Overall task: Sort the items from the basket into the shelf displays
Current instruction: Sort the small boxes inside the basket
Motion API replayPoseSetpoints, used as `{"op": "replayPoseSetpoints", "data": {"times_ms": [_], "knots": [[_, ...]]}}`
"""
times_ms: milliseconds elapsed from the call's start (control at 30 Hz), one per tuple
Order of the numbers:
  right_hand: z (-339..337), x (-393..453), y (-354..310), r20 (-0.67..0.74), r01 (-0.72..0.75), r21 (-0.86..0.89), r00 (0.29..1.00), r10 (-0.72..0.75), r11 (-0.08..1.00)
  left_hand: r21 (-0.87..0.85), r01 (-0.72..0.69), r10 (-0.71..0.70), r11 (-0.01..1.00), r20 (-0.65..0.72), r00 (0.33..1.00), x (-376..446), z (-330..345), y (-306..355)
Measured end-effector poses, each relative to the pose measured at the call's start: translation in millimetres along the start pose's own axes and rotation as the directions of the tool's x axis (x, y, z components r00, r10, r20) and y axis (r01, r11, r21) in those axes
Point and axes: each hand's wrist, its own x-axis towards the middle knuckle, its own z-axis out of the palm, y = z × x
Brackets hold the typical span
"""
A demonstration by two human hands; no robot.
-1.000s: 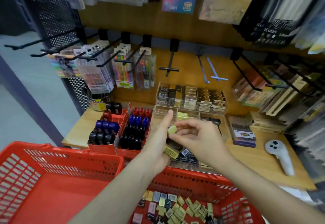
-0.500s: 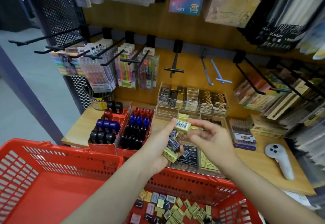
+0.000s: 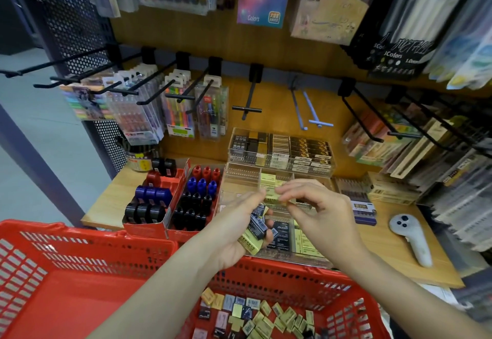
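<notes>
Yellow eraser (image 3: 277, 197): pinched in right hand (image 3: 316, 210) grip, long axis across frame, just above clear tray (image 3: 239, 178) (centre). Left hand (image 3: 239, 229) clasps spare erasers (image 3: 257, 228).

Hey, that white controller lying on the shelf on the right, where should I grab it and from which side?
Take the controller by its narrow handle, the end pointing toward you, coming from above with the right hand. It lies flat on the wooden shelf with its round, buttoned head toward the back, and the handle is the slimmer part with bare shelf on both sides, so fingers should close around it easily.
</notes>
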Motion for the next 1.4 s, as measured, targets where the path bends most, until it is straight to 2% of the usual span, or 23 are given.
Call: {"op": "replayPoseSetpoints", "data": {"times_ms": [67, 167, 267, 533, 600, 700, 800, 933, 1000, 1067, 1167, 1300, 1400], "knots": [[0.8, -1.4, 0.7, 0.029, -0.078, 0.071, 0.997, 0.076, 0.994, -0.013, -0.019, 0.019, 1.0, -0.005, 1.0, 1.3, -0.8, 0.2], [5.5, -3.6, 1.4, -0.025, -0.151, 0.134, 0.988, 0.155, 0.979, -0.001, -0.046, 0.046, 0.999, -0.019, 0.999, 3.4, -2.1, 1.2], [12.5, -3.5, 2.4, -0.024, -0.229, 0.126, 0.972, 0.233, 0.965, -0.009, -0.052, 0.052, 0.999, -0.039, 0.998, 6.3, -1.4, 0.3], [26.7, 1.0, 18.5, 0.055, -0.335, 0.096, 0.942, 0.331, 0.937, 0.028, -0.028, 0.031, 0.999, -0.094, 0.995, 20.5, -6.5, -2.1], [26.9, 4.2, 28.4, 0.076, -0.301, 0.009, 0.951, 0.299, 0.954, 0.014, -0.014, 0.016, 1.0, -0.126, 0.992, 24.9, -8.8, -2.6], [17.9, 24.1, 57.3, 0.136, -0.256, -0.263, 0.945, 0.298, 0.93, -0.12, 0.026, -0.05, 0.992, -0.203, 0.978, 31.8, -14.3, -1.2], [12.6, 56.0, 91.9, 0.195, -0.223, -0.568, 0.898, 0.393, 0.792, -0.236, 0.056, -0.117, 0.97, -0.252, 0.961, 37.3, -21.0, 1.0], [34.5, 78.5, 122.7, 0.31, -0.025, -0.824, 0.816, 0.488, 0.566, -0.294, 0.074, -0.153, 0.953, -0.254, 0.955, 39.4, -22.9, 3.6], [44.7, 79.2, 131.5, 0.338, 0.058, -0.862, 0.806, 0.486, 0.504, -0.308, 0.075, -0.156, 0.948, -0.249, 0.956, 39.6, -22.2, 4.8], [50.1, 76.8, 138.5, 0.318, 0.068, -0.873, 0.83, 0.458, 0.483, -0.319, 0.075, -0.157, 0.945, -0.239, 0.958, 39.9, -22.5, 5.5], [53.9, 72.0, 145.5, 0.249, -0.023, -0.853, 0.859, 0.447, 0.521, -0.316, 0.078, -0.157, 0.946, -0.233, 0.96, 39.0, -23.3, 5.4], [56.9, 62.0, 149.4, 0.157, -0.197, -0.771, 0.863, 0.48, 0.606, -0.298, 0.084, -0.158, 0.951, -0.235, 0.959, 37.8, -25.2, 3.0], [58.0, 60.2, 149.5, 0.11, -0.165, -0.805, 0.902, 0.418, 0.569, -0.283, 0.084, -0.153, 0.955, -0.229, 0.961, 36.6, -23.7, 2.4]]}}
